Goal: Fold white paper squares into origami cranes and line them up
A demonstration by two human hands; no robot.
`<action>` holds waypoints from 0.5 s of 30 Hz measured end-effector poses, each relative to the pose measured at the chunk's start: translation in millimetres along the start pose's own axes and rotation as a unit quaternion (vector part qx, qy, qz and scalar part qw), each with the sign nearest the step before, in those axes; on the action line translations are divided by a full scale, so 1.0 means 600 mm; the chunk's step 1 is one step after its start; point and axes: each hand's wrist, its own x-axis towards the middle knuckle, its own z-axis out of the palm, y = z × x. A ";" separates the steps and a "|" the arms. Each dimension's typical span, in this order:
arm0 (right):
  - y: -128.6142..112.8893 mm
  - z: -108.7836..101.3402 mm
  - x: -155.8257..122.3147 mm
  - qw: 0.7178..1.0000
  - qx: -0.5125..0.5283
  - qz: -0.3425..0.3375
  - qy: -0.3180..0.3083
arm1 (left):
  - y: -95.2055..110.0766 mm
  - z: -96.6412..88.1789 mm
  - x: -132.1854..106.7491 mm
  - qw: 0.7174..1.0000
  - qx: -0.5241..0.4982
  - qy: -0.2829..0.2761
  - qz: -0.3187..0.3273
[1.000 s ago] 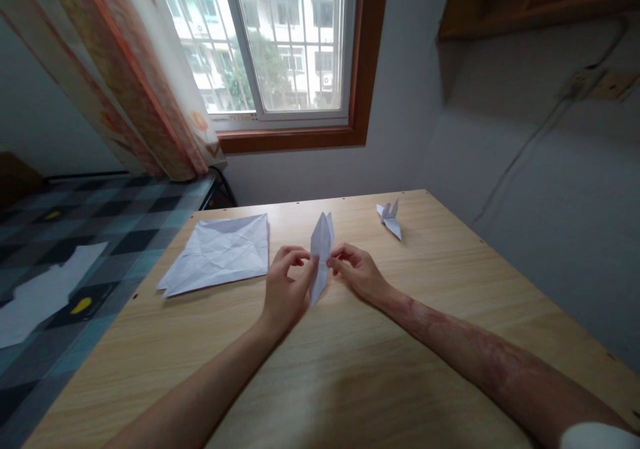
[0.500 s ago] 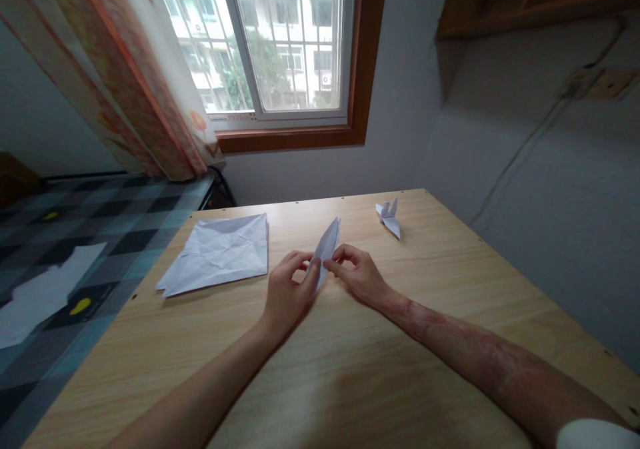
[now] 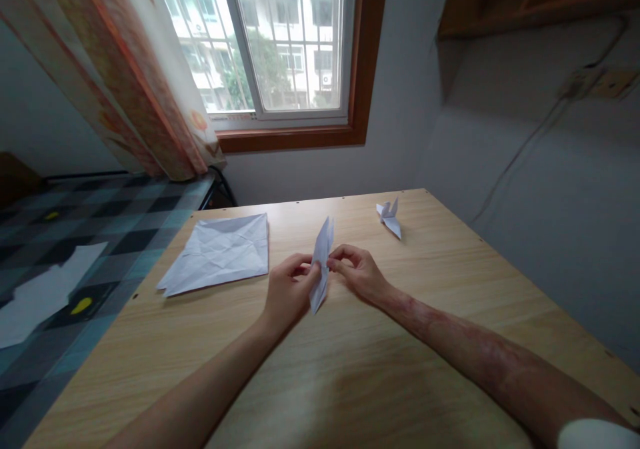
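Note:
Both my hands hold a narrow folded piece of white paper (image 3: 321, 265) upright above the wooden table (image 3: 350, 362). My left hand (image 3: 287, 295) pinches its left side with thumb and fingers closed. My right hand (image 3: 357, 275) pinches the right side at about the same height. The paper's two pointed tips stick up and its lower point hangs between my hands. A finished white paper crane (image 3: 389, 217) lies farther back on the right. To the left of my hands a stack of creased white sheets (image 3: 217, 253) lies flat.
The table stands against a grey wall under a barred window (image 3: 280, 42) with a patterned curtain (image 3: 125, 75). A bed with a checked cover (image 3: 65, 249) borders the table's left edge, with white paper (image 3: 40, 295) on it.
The folded paper tilted to the right half a second ago and now stands more upright again, turned edge-on. My hands stayed in nearly the same place.

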 end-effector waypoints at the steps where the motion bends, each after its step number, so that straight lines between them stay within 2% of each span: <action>1: 0.000 0.000 0.000 1.000 0.003 0.000 -0.001 | -0.001 0.000 0.001 1.000 -0.011 -0.002 -0.010; 5: 0.005 0.002 0.001 1.000 0.005 0.007 0.005 | 0.000 0.000 0.004 0.999 -0.040 -0.003 -0.032; 11: 0.016 0.008 0.002 0.998 0.041 0.005 0.053 | 0.001 0.004 0.006 0.995 -0.080 -0.014 -0.049; 15: 0.020 0.008 0.004 0.996 0.072 0.020 0.040 | -0.005 0.004 0.008 0.995 -0.095 -0.017 -0.036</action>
